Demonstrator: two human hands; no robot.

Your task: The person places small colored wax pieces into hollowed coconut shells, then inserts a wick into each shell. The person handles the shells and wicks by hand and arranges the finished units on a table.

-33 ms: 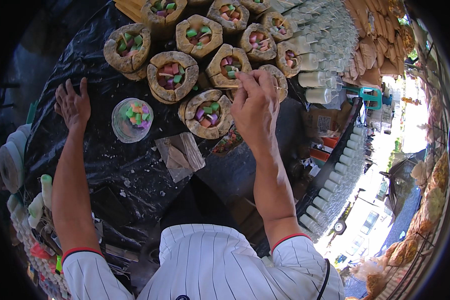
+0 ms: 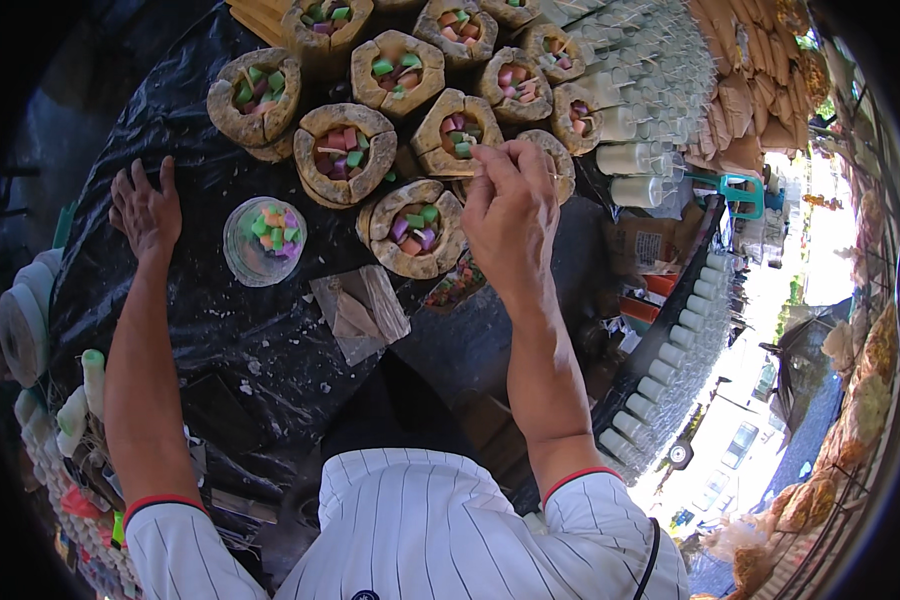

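My left hand (image 2: 146, 208) rests on the black plastic sheet (image 2: 220, 345) with its fingers spread and nothing in them. My right hand (image 2: 511, 190) reaches over the rough brown mould (image 2: 432, 131). Its fingertips are pinched together at that mould's near rim; whatever they hold is hidden. Green, pink and purple wax-like chunks (image 2: 460, 136) lie inside the mould. Closer to me stands another split-sided mould (image 2: 440, 258) filled with similar chunks. Between my hands sits a clear round tub (image 2: 238, 262), holding more of the coloured pieces.
Several more filled moulds (image 2: 398, 45) crowd the far side. Beyond them on the right are rows of white candles in clear cups (image 2: 635, 160) and brown paper packets (image 2: 735, 110). A flat clear plastic bag (image 2: 362, 312) lies near me, and a teal stool (image 2: 742, 196) stands at the right.
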